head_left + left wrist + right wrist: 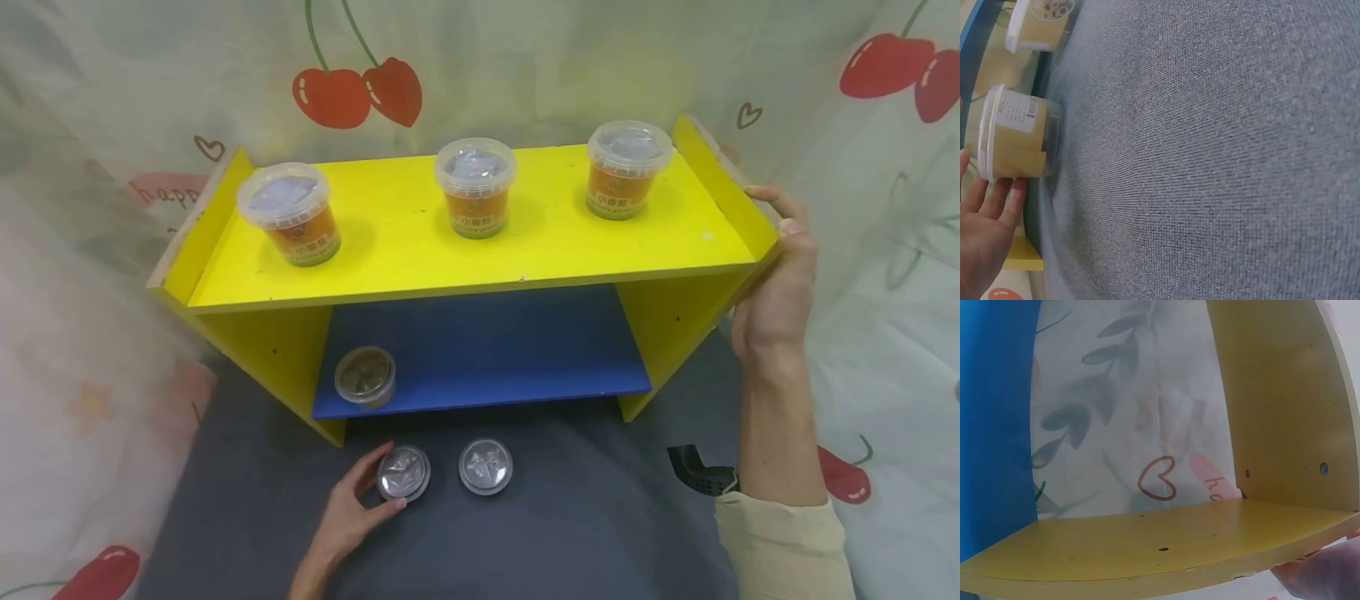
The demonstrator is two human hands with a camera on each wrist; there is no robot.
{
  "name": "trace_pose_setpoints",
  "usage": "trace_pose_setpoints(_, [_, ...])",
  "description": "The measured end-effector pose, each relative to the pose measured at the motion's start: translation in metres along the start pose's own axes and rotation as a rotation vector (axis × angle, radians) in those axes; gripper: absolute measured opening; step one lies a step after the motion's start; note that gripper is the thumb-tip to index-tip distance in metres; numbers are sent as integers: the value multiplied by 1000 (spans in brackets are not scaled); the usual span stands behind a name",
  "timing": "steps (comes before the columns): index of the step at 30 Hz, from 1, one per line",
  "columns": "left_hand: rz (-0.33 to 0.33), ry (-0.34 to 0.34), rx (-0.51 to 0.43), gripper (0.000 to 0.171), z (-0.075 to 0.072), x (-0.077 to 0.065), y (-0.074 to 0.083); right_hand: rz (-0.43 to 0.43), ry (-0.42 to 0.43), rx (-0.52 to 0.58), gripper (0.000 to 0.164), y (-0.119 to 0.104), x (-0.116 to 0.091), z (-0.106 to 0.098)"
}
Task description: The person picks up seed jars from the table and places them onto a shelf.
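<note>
My left hand (348,508) grips a small lidded plastic cup (403,473) on the dark cloth, thumb on one side and fingers on the other. In the left wrist view this cup (1019,134) shows a tan label and a white lid, with fingertips against its side. A second lidded cup (486,467) stands just to its right. My right hand (780,283) holds the right side panel of a yellow and blue shelf (390,287) near its top. From the right wrist, part of that hand (1325,572) appears behind the panel's edge.
Three lidded cups with orange labels, at left (296,221), middle (476,187) and right (626,171), stand on the yellow top. Another cup (365,377) sits at the left of the blue lower board (495,350). A patterned curtain (562,67) hangs behind.
</note>
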State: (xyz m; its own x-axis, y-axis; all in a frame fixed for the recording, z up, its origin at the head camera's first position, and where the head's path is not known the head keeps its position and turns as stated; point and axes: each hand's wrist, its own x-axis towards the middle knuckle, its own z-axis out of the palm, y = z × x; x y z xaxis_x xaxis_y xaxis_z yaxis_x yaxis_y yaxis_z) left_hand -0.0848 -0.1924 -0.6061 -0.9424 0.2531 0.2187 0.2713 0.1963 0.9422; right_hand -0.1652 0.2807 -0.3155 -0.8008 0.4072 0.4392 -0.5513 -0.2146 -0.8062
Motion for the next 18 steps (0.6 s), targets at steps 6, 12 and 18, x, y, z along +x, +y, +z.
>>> trace_pose_setpoints(6, [0,-2,5,83,1,0,-4,0,-4,2,45,1,1,1])
trace_pose_setpoints(12, [-98,-1,17,88,5,-1,-6,4,-15,10,45,1,1,0])
trace_pose_setpoints(18, [-125,3,12,90,8,0,-7,8,-19,0,45,1,-1,-2])
